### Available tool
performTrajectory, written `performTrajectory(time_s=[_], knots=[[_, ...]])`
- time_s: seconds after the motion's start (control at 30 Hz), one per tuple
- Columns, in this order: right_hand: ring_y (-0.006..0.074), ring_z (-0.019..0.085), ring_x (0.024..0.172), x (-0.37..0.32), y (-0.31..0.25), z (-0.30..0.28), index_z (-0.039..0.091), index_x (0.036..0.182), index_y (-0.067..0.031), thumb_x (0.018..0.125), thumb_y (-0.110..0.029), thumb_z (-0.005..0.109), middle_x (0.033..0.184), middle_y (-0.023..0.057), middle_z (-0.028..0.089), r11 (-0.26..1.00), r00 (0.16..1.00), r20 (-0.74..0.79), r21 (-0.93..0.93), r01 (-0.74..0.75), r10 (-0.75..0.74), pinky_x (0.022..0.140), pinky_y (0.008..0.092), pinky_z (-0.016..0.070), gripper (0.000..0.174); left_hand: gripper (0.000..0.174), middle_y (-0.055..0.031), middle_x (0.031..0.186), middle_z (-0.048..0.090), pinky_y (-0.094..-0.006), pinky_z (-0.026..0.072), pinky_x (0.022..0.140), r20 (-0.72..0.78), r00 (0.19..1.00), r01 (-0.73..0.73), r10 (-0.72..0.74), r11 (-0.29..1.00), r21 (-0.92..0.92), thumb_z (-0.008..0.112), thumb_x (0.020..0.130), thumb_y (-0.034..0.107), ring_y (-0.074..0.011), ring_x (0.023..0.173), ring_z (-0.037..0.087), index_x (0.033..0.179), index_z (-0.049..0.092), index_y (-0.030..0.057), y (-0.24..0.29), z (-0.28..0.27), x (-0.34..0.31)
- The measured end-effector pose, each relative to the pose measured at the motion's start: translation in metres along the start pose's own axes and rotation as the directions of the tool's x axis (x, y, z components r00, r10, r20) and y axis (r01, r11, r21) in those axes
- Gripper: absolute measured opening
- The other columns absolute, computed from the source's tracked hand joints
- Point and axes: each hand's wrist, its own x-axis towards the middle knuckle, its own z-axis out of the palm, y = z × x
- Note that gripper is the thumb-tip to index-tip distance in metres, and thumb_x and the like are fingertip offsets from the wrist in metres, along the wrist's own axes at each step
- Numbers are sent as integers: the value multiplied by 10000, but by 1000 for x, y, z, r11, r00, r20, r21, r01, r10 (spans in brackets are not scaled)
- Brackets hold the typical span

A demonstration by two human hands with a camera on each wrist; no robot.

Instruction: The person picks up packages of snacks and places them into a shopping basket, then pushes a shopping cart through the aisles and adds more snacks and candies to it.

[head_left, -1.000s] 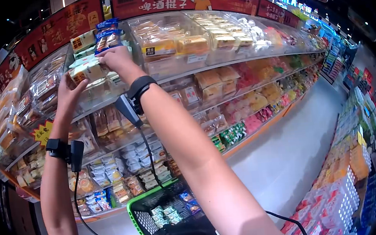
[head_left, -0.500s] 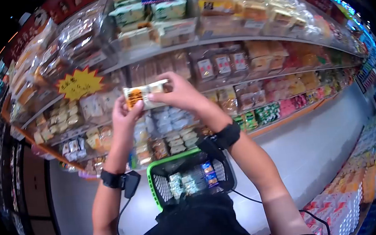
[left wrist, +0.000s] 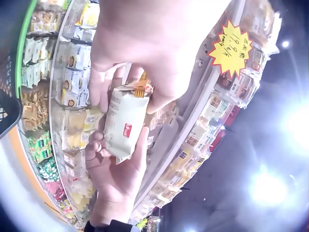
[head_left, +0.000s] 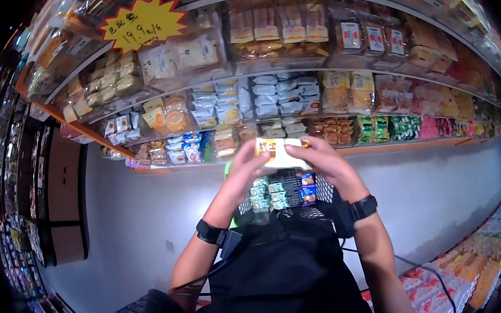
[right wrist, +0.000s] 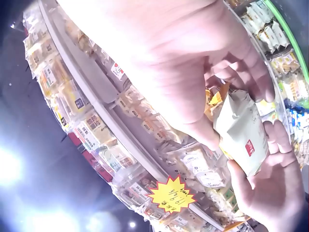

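A white wrapped snack packet (head_left: pixel 286 156) with a yellow-orange printed end is held between both hands over the basket. My left hand (head_left: pixel 244 170) grips one end, thumb on the front. At the other end my right hand (head_left: pixel 328 162) pinches it, thumb on top. In the left wrist view the pale side of the packet (left wrist: pixel 126 121) shows a small red label. The black mesh basket with a green rim (head_left: pixel 233 218) is below, partly hidden by the hands and a dark bag or garment. Pale green packets (head_left: pixel 260 196) and blue packets (head_left: pixel 308 192) lie inside it.
Shelves of packaged snacks (head_left: pixel 277 24) rise in front, with a yellow star-shaped price sign (head_left: pixel 144 23) on the left. A low display of packed goods (head_left: pixel 455 278) stands at lower right. Dark shelving (head_left: pixel 61 193) stands at far left. Camera cables hang from both wrists.
Both hands have come down from the top shelf with the white packet, which is now over the basket. The head view has tilted downward.
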Motion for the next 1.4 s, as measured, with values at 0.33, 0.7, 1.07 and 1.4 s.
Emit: performTrajectory(time_s=[0.33, 0.7, 1.07, 1.4], knots=[[125, 632, 776, -49, 0, 23, 545, 1080, -15, 921, -315, 559, 882, 69, 627, 981, 988, -123, 154, 114, -96, 561, 256, 553, 339, 329, -30, 1060, 595, -265, 481, 818, 9, 999, 48, -48, 998, -49, 489, 965, 331, -100, 978, 575, 1113, 526, 40, -2, 1, -37], [152, 619, 610, -41, 0, 32, 507, 1081, -26, 931, -280, 522, 854, 96, 620, 946, 990, -136, 316, 73, -31, 445, 252, 499, 295, 428, -94, 1124, 592, -306, 499, 838, 11, 991, 134, -134, 990, -54, 458, 971, 361, -153, 991, 602, 1218, 468, 11, 14, 2, -33], [79, 551, 662, -15, 29, 79, 493, 1057, -18, 868, -57, 609, 792, 48, 593, 955, 936, -195, -17, 296, -294, 584, 202, 449, 225, 293, -8, 984, 486, -202, 476, 690, 359, 883, 180, -301, 925, 333, 554, 902, 188, -51, 808, 508, 1128, 417, 59, -5, 21, -34], [107, 542, 688, 5, 26, 51, 509, 1050, -49, 901, -134, 529, 935, 63, 575, 888, 938, -336, 402, 222, -83, 591, 248, 477, 173, 463, -32, 1130, 546, -229, 447, 856, 439, 839, 286, -321, 947, 145, 610, 892, 121, -76, 1008, 540, 1302, 414, 32, -26, 6, -39]])
